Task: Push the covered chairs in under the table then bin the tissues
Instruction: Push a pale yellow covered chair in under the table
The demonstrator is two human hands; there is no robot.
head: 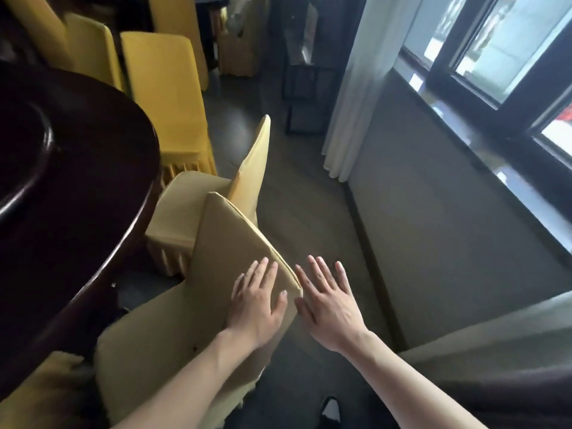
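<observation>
My left hand lies spread flat on the nearest chair; right hand spread beside its edge. Table hides the chair's seat; no tissues visible to me.

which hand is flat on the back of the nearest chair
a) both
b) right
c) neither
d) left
d) the left hand lies open on the back of the chair, while the right hand hovers open just off its edge, over the floor.
</observation>
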